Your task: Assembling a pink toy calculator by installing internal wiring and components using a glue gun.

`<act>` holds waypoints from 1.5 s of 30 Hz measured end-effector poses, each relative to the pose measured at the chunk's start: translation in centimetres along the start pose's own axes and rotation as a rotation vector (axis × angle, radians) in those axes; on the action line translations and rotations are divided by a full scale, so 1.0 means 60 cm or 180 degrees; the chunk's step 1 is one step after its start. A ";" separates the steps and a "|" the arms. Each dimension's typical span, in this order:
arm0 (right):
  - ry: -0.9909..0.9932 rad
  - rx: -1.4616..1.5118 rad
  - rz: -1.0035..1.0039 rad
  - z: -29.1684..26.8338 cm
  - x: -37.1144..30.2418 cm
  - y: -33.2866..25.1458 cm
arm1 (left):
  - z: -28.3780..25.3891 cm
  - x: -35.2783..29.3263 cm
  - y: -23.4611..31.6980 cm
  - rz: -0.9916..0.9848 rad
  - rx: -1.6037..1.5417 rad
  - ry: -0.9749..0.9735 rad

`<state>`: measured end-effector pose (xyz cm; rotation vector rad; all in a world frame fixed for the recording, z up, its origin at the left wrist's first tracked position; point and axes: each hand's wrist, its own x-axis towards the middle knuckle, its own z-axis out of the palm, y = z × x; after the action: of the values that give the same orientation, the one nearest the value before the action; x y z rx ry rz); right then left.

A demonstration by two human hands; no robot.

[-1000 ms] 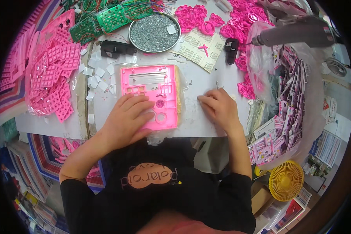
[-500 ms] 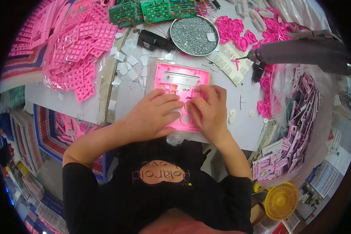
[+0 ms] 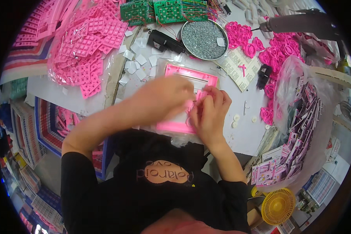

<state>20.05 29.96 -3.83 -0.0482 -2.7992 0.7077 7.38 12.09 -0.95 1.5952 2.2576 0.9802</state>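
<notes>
A pink plastic casing (image 3: pixel 171 126) with a long slot near its far end lies on clear plastic wrap in front of me. My left hand (image 3: pixel 169 97) is over the casing's middle, smeared by motion, its fingers bunched near my right fingertips. Whether it holds anything I cannot make out. My right hand (image 3: pixel 210 111) rests at the casing's right side, fingers bent and pressed together over it. Whatever lies between those fingertips is hidden.
A round dish of small metal screws (image 3: pixel 202 39) stands behind the casing, beside a black box-shaped part (image 3: pixel 165 42) and green circuit boards (image 3: pixel 169 11). A grey power screwdriver (image 3: pixel 300 23) hangs at far right. Pink keypads (image 3: pixel 82 50) fill a bag at left.
My left hand has lifted off the casing's left side and swung toward my right fingertips. My right hand stays at the casing's right side. The whole view has shifted slightly.
</notes>
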 end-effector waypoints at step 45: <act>-0.0021 0.4487 -0.0933 -0.109 0.059 -0.038 | 0.064 -0.018 0.047 -0.0024 0.0036 0.0670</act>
<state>18.31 31.32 3.62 0.5766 -1.6471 2.2778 11.96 13.18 -2.31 1.5522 2.4057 1.1863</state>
